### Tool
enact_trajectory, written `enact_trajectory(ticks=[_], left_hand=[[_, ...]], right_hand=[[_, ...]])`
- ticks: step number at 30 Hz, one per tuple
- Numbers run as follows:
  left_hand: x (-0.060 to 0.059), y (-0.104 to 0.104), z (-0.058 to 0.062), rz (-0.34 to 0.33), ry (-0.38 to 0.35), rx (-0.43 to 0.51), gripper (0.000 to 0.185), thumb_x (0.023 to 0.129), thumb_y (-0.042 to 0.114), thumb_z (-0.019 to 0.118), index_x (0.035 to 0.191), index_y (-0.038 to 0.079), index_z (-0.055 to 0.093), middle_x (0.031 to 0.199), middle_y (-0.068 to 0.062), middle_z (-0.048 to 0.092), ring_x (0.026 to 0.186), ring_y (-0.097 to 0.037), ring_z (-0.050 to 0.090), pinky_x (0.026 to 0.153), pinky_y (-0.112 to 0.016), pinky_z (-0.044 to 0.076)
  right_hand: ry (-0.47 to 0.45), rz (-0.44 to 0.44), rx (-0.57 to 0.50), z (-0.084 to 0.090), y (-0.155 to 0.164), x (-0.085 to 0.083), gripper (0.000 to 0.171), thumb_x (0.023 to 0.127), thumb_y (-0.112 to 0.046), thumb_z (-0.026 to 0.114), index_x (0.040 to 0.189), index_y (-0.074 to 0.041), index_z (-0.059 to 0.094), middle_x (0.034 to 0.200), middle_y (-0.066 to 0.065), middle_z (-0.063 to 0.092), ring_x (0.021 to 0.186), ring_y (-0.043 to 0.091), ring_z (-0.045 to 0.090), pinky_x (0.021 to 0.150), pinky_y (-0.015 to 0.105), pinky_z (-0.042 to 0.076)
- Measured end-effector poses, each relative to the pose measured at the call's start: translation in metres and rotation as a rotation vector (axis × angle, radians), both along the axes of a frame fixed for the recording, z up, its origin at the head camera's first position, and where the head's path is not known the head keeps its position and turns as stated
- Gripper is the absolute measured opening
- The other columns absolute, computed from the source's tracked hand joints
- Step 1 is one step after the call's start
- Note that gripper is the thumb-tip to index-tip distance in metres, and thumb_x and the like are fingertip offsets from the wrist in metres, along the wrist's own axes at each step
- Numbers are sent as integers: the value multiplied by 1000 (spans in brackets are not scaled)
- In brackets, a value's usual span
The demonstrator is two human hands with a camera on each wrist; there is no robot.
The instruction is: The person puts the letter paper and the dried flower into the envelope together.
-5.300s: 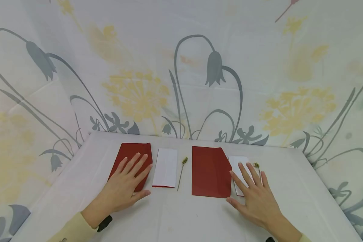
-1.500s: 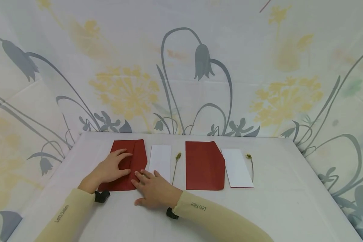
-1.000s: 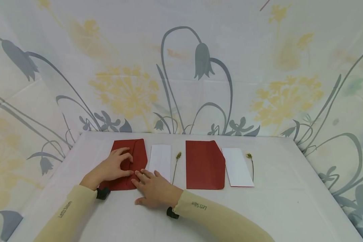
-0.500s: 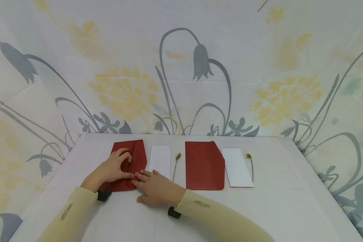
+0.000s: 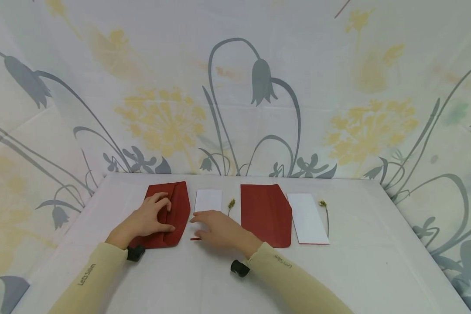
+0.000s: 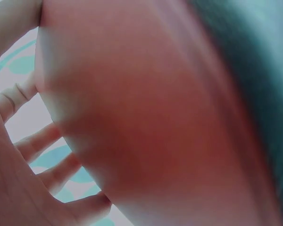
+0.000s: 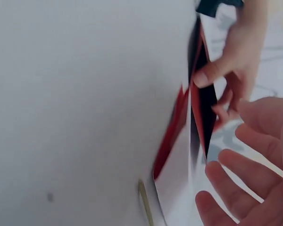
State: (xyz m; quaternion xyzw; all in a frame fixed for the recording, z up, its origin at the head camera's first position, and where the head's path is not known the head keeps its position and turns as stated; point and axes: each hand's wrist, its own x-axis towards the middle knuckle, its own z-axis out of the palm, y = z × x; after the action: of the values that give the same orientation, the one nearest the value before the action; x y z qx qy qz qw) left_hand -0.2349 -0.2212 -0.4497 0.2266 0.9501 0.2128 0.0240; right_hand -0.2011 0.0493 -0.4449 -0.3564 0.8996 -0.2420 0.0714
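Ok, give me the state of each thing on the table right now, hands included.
Left envelope: flat, flap opened out, held down.
Left hand: on the left envelope, fingers curled at the flap fold.
Left card: flat, near end under the right hand.
Right hand: fingers straight, resting on the left card.
Left sprig: lying flat, untouched.
Right envelope: flat, untouched.
Right card: flat, untouched.
Right sprig: lying flat.

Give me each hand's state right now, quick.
Left hand: fingers curled, pinching the flap of the left red envelope.
Right hand: open, fingers relaxed over the white card.
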Motion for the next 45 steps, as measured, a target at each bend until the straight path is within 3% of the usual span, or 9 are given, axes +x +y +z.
enact_trajectory(ticks=[5, 11, 17, 23, 28, 32, 39, 45], left_hand=[[0, 0, 0, 1, -11, 6, 48, 74, 40, 87, 95, 20, 50, 148, -23, 35, 130, -51, 33, 71, -58, 50], [-1, 0, -1, 1, -17, 7, 47, 74, 40, 87, 95, 19, 50, 148, -23, 35, 130, -51, 33, 71, -57, 50], [1, 1, 3, -1, -16, 10, 48, 73, 41, 88, 95, 19, 50, 147, -24, 36, 130, -52, 33, 72, -57, 51], [2, 2, 4, 0, -25, 9, 48, 74, 41, 87, 95, 19, 50, 148, -24, 35, 130, -52, 33, 72, -56, 51], [1, 3, 3, 4, -27, 6, 48, 74, 41, 87, 95, 19, 50, 148, -24, 34, 131, -51, 32, 74, -57, 51], [1, 3, 3, 0, -27, 10, 48, 74, 41, 87, 94, 19, 50, 148, -24, 34, 130, -52, 32, 74, -56, 51], [2, 2, 3, -2, -23, 15, 47, 74, 41, 87, 94, 19, 50, 148, -25, 34, 131, -53, 32, 77, -59, 51], [2, 2, 2, 1, -21, 14, 47, 74, 41, 87, 94, 20, 51, 149, -24, 34, 131, -53, 31, 78, -61, 50]], right_hand=[[-70, -137, -165, 0, 17, -14, 32, 97, -18, 64, 128, -12, 65, 136, 0, 60, 126, 17, 55, 105, 35, 43], [-124, -323, -332, -4, 32, -26, 28, 96, -14, 66, 123, -9, 68, 123, 4, 67, 109, 20, 65, 87, 35, 54], [-160, -422, -410, -6, 38, -31, 27, 92, -2, 64, 118, -6, 70, 116, 10, 70, 103, 25, 66, 76, 32, 56], [-189, -464, -406, -9, 38, -32, 30, 88, 4, 63, 116, -5, 70, 110, 9, 70, 101, 24, 64, 75, 32, 54], [-193, -504, -394, -13, 32, -34, 33, 82, 4, 69, 114, -6, 71, 110, 8, 70, 101, 22, 64, 79, 34, 54], [-190, -549, -377, -17, 25, -36, 33, 79, 0, 76, 111, -7, 71, 100, 5, 68, 92, 19, 61, 75, 33, 52], [-102, -602, -301, -21, 13, -38, 40, 70, -7, 87, 107, -6, 69, 82, 0, 55, 79, 16, 52, 70, 32, 45], [-51, -633, -220, -14, 7, -34, 39, 70, -5, 88, 104, -5, 69, 84, 3, 55, 80, 19, 53, 72, 36, 48]])
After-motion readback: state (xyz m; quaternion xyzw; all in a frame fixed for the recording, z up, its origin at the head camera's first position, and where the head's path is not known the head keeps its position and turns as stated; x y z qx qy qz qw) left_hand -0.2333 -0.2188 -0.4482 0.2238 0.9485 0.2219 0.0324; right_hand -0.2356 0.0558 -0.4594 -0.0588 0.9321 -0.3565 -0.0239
